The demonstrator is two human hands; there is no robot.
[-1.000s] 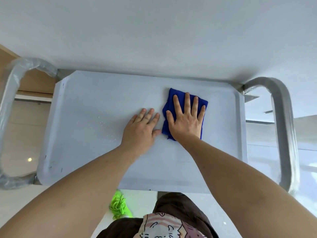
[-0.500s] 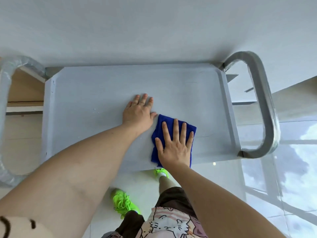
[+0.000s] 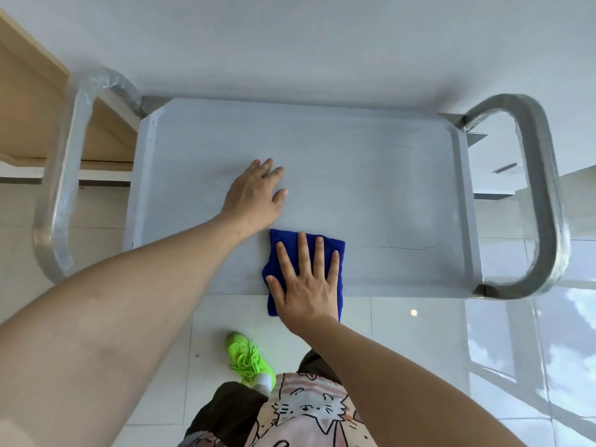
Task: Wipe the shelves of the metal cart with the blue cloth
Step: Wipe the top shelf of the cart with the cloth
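Two flat hands are on my cart. My right hand [image 3: 304, 285] has its fingers spread and presses the blue cloth [image 3: 335, 253] down at the near edge of the top shelf [image 3: 371, 188]; part of the soft folded cloth hangs over. I should keep pushing flat and even. Farther in, my left hand [image 3: 254, 195] rests open on the smooth grey metal. Round shiny handles [image 3: 545, 195] curve at both ends.
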